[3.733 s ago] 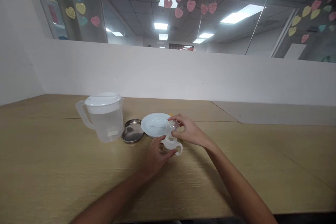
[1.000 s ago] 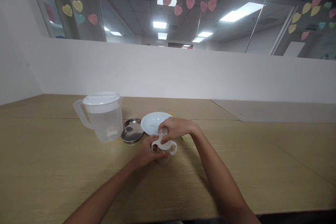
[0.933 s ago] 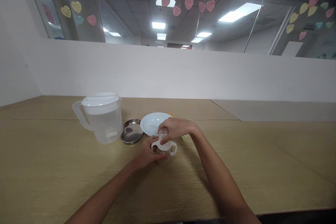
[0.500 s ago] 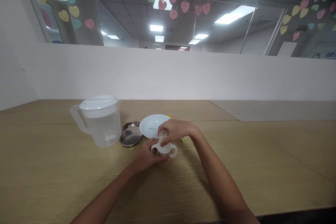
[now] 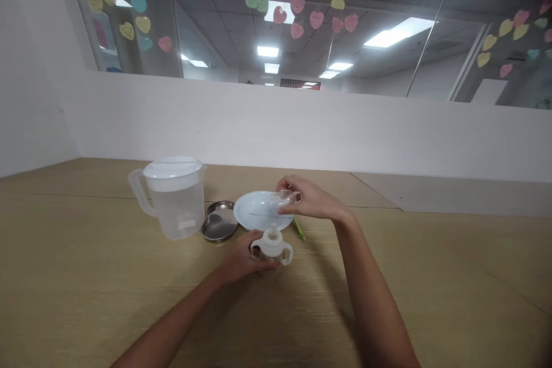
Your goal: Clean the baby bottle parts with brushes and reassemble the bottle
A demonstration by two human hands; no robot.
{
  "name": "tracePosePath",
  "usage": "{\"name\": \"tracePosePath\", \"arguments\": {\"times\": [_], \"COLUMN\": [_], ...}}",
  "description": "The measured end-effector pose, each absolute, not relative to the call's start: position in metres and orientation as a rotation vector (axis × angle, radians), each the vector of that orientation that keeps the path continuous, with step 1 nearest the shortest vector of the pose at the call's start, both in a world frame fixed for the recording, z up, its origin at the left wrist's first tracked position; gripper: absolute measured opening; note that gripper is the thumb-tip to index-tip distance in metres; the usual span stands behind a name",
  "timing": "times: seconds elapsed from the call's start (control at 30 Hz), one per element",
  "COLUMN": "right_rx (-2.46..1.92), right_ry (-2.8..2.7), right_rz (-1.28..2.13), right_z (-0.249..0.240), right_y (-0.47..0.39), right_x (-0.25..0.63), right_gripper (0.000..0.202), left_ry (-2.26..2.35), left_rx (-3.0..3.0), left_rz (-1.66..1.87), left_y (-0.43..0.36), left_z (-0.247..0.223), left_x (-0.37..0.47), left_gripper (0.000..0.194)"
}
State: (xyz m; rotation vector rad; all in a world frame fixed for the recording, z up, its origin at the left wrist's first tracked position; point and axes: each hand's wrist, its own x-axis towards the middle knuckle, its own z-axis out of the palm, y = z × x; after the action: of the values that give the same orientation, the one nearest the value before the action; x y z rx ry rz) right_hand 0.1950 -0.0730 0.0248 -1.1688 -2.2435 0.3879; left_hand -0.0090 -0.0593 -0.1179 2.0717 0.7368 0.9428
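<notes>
A baby bottle (image 5: 272, 245) with a white collar, two side handles and a clear nipple on top stands upright on the table. My left hand (image 5: 245, 257) is wrapped round its left side. Above the right part of the white plate (image 5: 254, 210), my right hand (image 5: 309, 198) holds a clear dome-shaped bottle cap (image 5: 282, 201), tilted on its side and apart from the bottle. Fingers and thumb grip the cap's rim end. Part of the bottle's body is hidden behind my left fingers.
A translucent lidded pitcher (image 5: 179, 210) stands at the left, its handle facing left. Between it and the plate lies a shallow metal tray (image 5: 220, 229). A green-handled utensil (image 5: 299, 229) pokes out from the plate's right side. A white wall (image 5: 276, 132) rises behind the table (image 5: 431, 276).
My right hand has lifted the clear cap off the bottle's top and carried it up and right, over the plate. The nipple now shows. My left hand keeps its hold. The view has shifted slightly.
</notes>
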Motion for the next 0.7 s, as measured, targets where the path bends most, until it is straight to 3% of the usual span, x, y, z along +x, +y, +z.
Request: {"name": "tracePosePath", "arguments": {"times": [0.3,0.7], "right_rx": [-1.515,-1.629], "right_ry": [-2.374,-2.605], "right_rz": [0.509,0.403], "right_z": [-0.032,-0.058], "right_y": [-0.014,-0.002], "right_x": [0.17,0.154], "right_gripper": [0.042,0.032], "left_ry": [0.796,0.725], "left_rx": [2.042,2.008], "left_rz": [0.938,0.951], "left_y": [-0.062,-0.064], "left_z": [-0.118,-0.116], "left_x": [-0.008,-0.008], "left_gripper": [0.055,0.054]}}
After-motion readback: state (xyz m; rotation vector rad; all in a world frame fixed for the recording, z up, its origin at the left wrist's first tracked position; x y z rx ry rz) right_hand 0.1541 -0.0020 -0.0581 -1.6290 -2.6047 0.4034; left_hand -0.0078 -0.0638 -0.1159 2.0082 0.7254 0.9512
